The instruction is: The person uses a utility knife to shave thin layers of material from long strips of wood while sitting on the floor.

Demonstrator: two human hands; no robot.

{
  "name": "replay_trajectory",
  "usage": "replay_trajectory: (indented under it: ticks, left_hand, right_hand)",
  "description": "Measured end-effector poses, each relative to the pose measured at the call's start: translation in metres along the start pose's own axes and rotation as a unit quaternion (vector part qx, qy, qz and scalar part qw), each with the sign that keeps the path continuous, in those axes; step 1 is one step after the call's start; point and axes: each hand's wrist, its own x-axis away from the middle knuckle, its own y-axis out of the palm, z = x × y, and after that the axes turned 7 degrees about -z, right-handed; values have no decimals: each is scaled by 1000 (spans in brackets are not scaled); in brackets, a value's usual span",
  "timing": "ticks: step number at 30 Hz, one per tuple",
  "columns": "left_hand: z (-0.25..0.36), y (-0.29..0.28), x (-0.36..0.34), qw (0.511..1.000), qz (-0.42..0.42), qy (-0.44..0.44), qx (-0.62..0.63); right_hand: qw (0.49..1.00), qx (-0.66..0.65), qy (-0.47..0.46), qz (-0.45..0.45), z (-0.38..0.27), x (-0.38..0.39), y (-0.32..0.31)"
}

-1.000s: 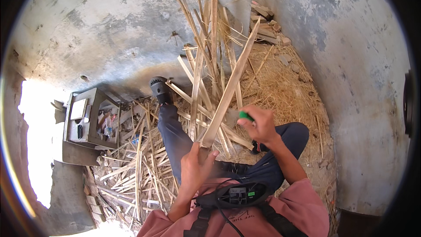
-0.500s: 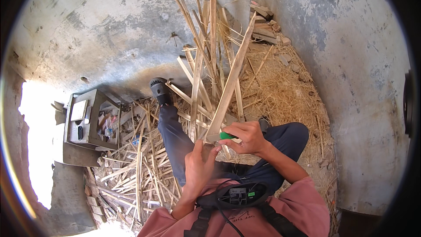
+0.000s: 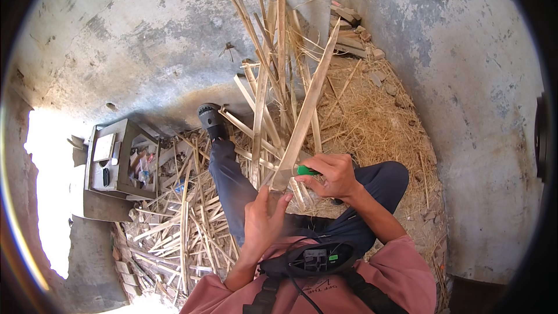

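A long split bamboo strip [image 3: 311, 99] slants away from my lap, its pointed far end up near the wall. My left hand [image 3: 264, 216] grips the strip's near end between thumb and fingers. In my right hand [image 3: 332, 177], closed fingers hold a green-handled knife [image 3: 306, 170]. Its blade lies across the strip a little beyond my left thumb, though its edge is hard to make out. Behind the held strip, several more bamboo strips [image 3: 260, 119] lean in a bundle against the wall.
Loose bamboo pieces [image 3: 186, 221] litter the floor to the left, beside a small wooden cabinet [image 3: 125, 160] holding odds and ends. Fine straw-like shavings [image 3: 372, 116] cover the floor at right. Bricks and wood blocks [image 3: 350, 38] are stacked in the corner, between worn plaster walls [image 3: 447, 81].
My right hand and the knife have shifted slightly away from me along the strip. My left hand stays at the strip's near end.
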Motion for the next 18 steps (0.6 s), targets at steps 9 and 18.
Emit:
replay_trajectory:
  ticks: [9, 18]
  left_hand:
    - [-8, -7, 12, 998, -30, -7, 53]
    - [-12, -17, 18, 997, -55, -33, 53]
  right_hand:
    - [998, 12, 37, 42, 14, -2, -11]
    - [990, -27, 117, 70, 20, -7, -26]
